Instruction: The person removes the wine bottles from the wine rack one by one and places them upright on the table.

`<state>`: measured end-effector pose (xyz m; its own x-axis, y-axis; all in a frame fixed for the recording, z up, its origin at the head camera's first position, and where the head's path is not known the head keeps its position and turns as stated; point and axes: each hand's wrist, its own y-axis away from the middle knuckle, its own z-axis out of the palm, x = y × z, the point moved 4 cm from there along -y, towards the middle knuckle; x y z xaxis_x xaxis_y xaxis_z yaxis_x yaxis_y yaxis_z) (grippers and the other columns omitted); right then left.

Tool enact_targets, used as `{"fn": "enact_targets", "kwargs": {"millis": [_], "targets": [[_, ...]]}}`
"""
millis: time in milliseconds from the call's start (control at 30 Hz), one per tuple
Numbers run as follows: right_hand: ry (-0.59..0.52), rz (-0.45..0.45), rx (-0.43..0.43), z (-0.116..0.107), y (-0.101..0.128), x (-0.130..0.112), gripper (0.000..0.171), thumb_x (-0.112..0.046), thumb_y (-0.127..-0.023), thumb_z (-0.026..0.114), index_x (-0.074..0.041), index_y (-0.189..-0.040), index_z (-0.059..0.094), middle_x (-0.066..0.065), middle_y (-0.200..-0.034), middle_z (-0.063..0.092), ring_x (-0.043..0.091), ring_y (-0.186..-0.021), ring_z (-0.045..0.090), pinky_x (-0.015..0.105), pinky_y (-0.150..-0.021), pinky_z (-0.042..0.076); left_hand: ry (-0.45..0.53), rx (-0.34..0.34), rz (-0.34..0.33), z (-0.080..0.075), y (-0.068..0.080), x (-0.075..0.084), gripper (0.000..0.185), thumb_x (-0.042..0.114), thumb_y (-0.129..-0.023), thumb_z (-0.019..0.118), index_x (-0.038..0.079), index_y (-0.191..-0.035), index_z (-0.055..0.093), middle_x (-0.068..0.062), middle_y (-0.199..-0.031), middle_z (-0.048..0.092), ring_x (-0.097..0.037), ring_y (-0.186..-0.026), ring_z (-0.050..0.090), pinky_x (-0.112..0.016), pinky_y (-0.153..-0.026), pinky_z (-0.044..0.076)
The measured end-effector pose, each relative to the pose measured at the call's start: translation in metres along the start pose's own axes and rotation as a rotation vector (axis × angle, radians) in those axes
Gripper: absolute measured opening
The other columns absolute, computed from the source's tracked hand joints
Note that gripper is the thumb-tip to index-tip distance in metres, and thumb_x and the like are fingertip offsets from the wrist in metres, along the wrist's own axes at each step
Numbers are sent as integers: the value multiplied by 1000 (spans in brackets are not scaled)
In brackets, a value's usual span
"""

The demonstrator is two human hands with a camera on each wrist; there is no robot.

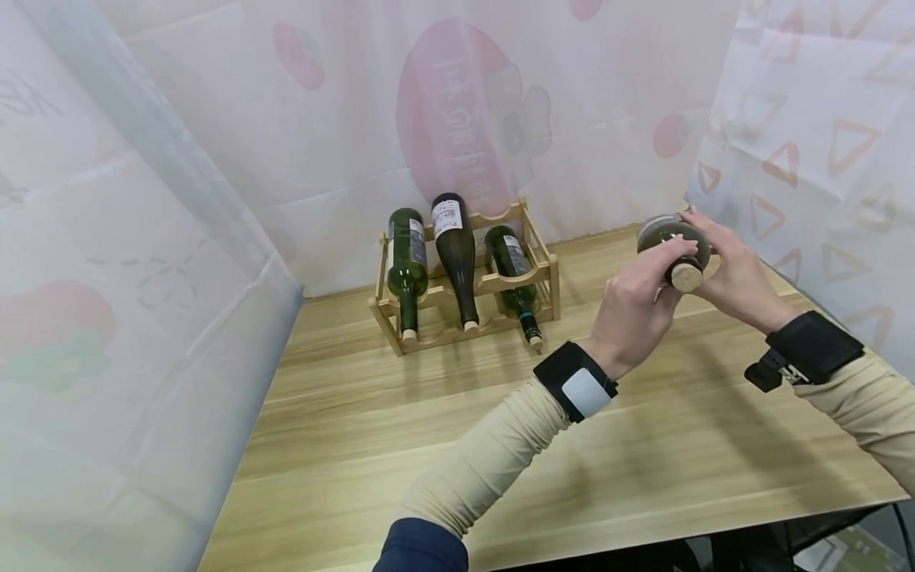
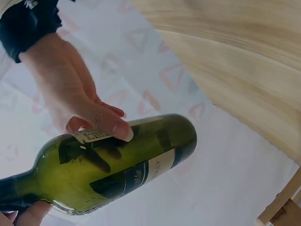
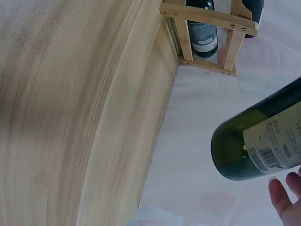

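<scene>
Table: pale wood table (image 1: 443, 445) under my hands.
Bottle: green bottle (image 2: 117, 160), cork toward me.
Grip: left hand (image 1: 632, 306) grips neck; right hand (image 1: 736, 274) cradles body.
Beyond: rack (image 1: 465, 274) holding three bottles.

Staged recording booth rather than a lived-in room, pale wooden counter (image 1: 400, 445), translucent printed plastic sheets (image 1: 143, 262) hung as walls on three sides, small wooden wine rack (image 1: 465, 306) with three bottles (image 1: 455, 254)
</scene>
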<state>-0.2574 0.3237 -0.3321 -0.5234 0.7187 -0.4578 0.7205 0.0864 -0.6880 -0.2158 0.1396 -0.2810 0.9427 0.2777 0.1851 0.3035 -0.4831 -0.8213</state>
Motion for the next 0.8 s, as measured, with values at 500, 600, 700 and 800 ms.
{"fn": "enact_targets", "kwargs": {"millis": [500, 600, 700, 800], "targets": [[-90, 116, -94, 6, 4, 5, 83, -11, -62, 91, -30, -134, 55, -21, -125, 58, -11, -112, 46, 18, -86, 31, 350, 93, -363, -17, -23, -34, 26, 12, -86, 71, 0, -107, 62, -13, -106, 72, -12, -106, 68, -9, -90, 49], [-110, 145, -110, 5, 6, 7, 82, -11, -65, 89, -30, -136, 54, -29, -121, 55, -10, -111, 46, 18, -86, 31, 406, 102, -429, -18, -27, -42, 26, 12, -86, 71, 1, -108, 62, -12, -109, 72, -12, -106, 68, -10, -91, 48], [-112, 179, -113, 4, 7, 9, 77, -12, -67, 88, -28, -135, 55, -33, -117, 54, -10, -108, 46, 18, -85, 32, 445, 108, -480, -17, -31, -48, 27, 12, -86, 71, 2, -110, 62, -12, -110, 72, -11, -105, 69, -9, -90, 48], [-96, 231, -106, 2, 8, 11, 74, -15, -68, 88, -27, -134, 56, -35, -113, 53, -10, -101, 47, 20, -81, 35, 477, 111, -517, -15, -35, -52, 27, 13, -87, 70, 3, -111, 61, -12, -110, 72, -9, -103, 69, -8, -89, 48]]}}
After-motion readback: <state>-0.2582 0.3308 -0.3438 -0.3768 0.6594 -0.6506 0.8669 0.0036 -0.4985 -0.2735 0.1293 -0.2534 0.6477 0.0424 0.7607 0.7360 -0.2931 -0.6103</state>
